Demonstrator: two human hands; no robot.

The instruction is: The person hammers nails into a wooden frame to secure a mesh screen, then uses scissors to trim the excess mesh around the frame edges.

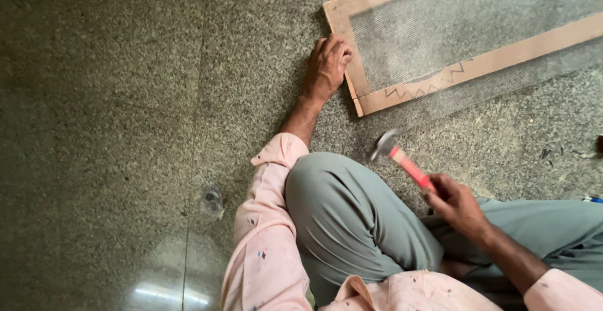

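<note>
A wooden frame (502,57) with fine mesh (452,16) stretched across it lies on the speckled stone floor at the upper right. My left hand (326,66) rests against the frame's left rail near its lower corner, fingers curled on the wood. A hammer (402,160) with a red handle and metal head is raised in my right hand (455,204), its head hanging over the floor just below the frame's corner. A zigzag pencil line runs along the lower rail.
My bent knee in grey-green trousers (352,217) sits between my arms. A small clear object (212,201) lies on the floor at the left. Small scraps (593,154) lie at the right edge.
</note>
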